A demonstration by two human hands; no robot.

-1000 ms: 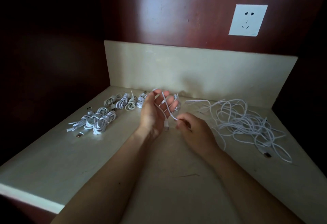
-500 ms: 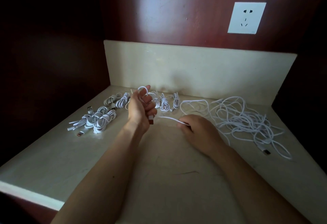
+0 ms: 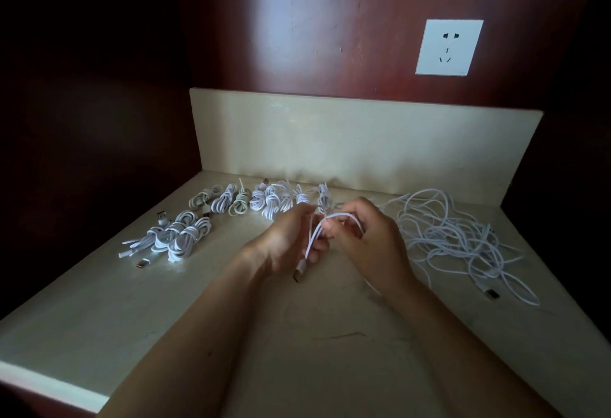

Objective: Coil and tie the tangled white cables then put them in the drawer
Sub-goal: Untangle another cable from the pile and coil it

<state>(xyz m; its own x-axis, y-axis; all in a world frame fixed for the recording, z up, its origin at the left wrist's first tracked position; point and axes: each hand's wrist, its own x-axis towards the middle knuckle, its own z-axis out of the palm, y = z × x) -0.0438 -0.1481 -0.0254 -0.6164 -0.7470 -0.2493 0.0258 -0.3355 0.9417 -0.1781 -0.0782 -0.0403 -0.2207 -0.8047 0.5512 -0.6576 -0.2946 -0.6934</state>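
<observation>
The white cable [image 3: 318,231] is held up just above the middle of the worktop [image 3: 297,345], caught between both hands. The left hand [image 3: 289,240] has its grip closed round the cable, with the metal-tipped connector [image 3: 300,274] hanging free below the palm. The right hand [image 3: 372,244] pinches an arched loop of the same cable between thumb and fingertips, probably to lay a turn against the left hand, which seems to serve as the former for the coil. The tangled pile [image 3: 463,239] lies loose to the right, near the feeding hand, and a strand appears to run from under the right wrist towards it. The coiled bundles [image 3: 264,202] sit to the left and along the back edge, well apart from the tangle, likely so the two lots stay separate. How many turns the left hand holds cannot be told, because its fingers and the right hand cover them. No drawer is in view. The surroundings are dark beyond the pale upstand [image 3: 330,140] and the wall socket [image 3: 448,47].
</observation>
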